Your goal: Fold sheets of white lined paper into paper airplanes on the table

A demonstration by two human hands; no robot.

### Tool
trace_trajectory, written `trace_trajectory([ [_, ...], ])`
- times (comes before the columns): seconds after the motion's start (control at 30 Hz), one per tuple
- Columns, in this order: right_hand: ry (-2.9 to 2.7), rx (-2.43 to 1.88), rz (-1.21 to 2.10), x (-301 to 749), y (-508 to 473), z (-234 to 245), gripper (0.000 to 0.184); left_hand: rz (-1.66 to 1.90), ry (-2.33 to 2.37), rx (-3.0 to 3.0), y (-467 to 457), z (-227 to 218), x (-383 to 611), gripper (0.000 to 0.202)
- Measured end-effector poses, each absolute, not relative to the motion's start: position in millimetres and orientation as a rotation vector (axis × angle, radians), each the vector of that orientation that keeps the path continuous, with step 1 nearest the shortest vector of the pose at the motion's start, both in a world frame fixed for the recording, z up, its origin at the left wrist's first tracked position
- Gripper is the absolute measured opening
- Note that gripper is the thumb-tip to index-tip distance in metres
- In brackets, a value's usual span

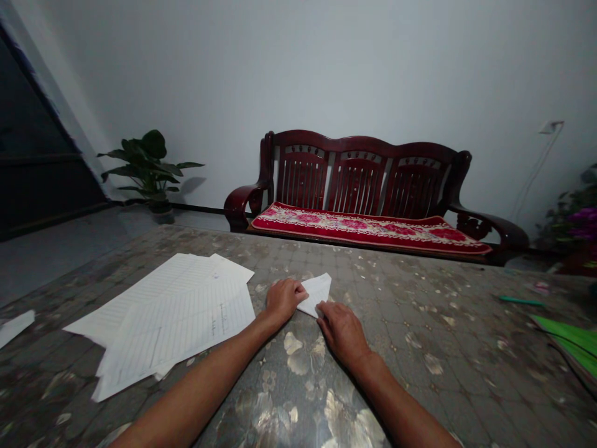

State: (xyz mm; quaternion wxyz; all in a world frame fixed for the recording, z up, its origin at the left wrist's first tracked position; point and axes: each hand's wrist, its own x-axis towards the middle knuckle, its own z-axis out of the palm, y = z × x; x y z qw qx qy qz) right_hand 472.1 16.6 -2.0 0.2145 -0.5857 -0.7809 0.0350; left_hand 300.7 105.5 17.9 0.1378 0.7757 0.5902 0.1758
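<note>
The folded white paper (319, 290) is located at the middle of the patterned tabletop (396, 373), one corner directed toward 1 o'clock; this paper is the reference centre for all positions below, with 12 o'clock away from the person; the left hand (282, 298) is at 9 o'clock, fingers curled, thumb and fingertips in contact with the paper's left side; the right hand (344, 328) is between 4 and 5 o'clock, fingers bent, tips in contact with the near right edge; whether either hand pinches the paper or only presses it cannot be told. Overlapping loose sheets (172, 330) lie at 9 o'clock, well apart from the folded paper; they carry ruled lines, and the handwriting (221, 318) near the right edge of the upper sheet is too small to read; a white paper piece (17, 326) lies farther out toward 8 o'clock, cut by the frame. A green pen (521, 301) lies at 3 o'clock; a bright green flat item (568, 341) lies between 3 and 4 o'clock, crossed by a dark cord (574, 367). Beyond the table, a dark red wooden bench (357, 180) with a floral seat cover (368, 226) stands near 12 to 1 o'clock; a potted plant (150, 167) stands at 10 o'clock.
</note>
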Motion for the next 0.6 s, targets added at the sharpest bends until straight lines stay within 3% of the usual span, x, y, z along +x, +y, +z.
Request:
trace_trajectory([
  [0.33, -2.295, -1.654, 0.024, 470.5, 16.6, -1.0, 0.03, 0.462, 1.746, 2.206, 108.7, 17.8, 301.0, 0.01],
  [0.6, -2.313, -1.676, 0.017, 468.2, 14.4, 3.0, 0.03, 0.493, 1.763, 2.184, 106.1, 16.6, 297.1, 0.019],
])
